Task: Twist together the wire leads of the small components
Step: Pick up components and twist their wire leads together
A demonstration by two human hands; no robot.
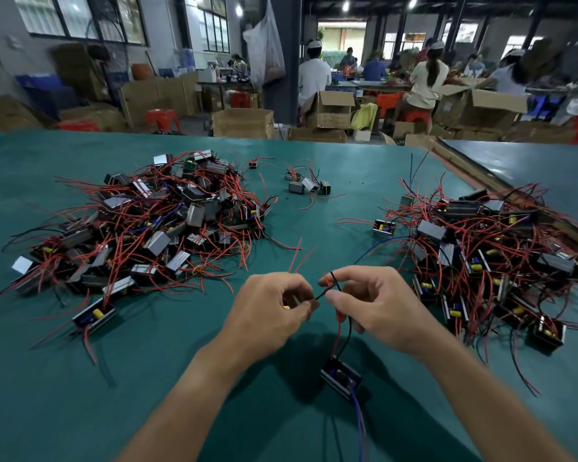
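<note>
Ideally the left hand (274, 308) pinches the thin black wire lead (324, 292) taut while the right hand (377, 305) beside it, pinching the thin red wire lead (338, 328), rolls evenly.

No text, label, brand or number can be read anywhere. The cardboard boxes (331, 111) at the back are blurred, so any print on them cannot be made out. The nearest component (341, 378), its leads (338, 328), and the units in the left pile (154, 225) and the right pile (481, 248) are too small to show any marking.
</note>
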